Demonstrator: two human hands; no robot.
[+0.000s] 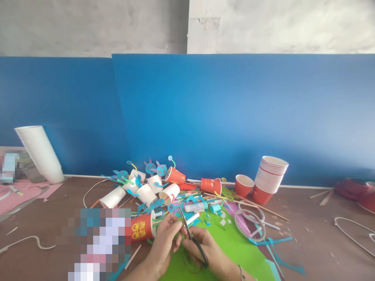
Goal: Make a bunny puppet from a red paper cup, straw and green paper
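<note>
My right hand [205,246] is closed on the dark handles of a pair of scissors [185,222], whose narrow blades point up and away. Close beside the blades, my left hand [165,244] pinches a small piece of green paper [177,231], mostly hidden by the fingers. Beneath both hands lies a large green sheet of paper [222,246] with small scraps on it. A glue stick [196,207] rests just beyond the scissors, with a blue cap [215,208] to its right. Left of my left hand, a red paper cup [142,227] with gold characters lies on its side.
White paper cups [147,194] with blue paper rabbit faces [161,168] crowd the back. Behind on the right stands a stack of cups [271,175], near rolls of clear tape [250,225]. Another white stack [41,154] leans at left. A blue panel [234,117] borders the table.
</note>
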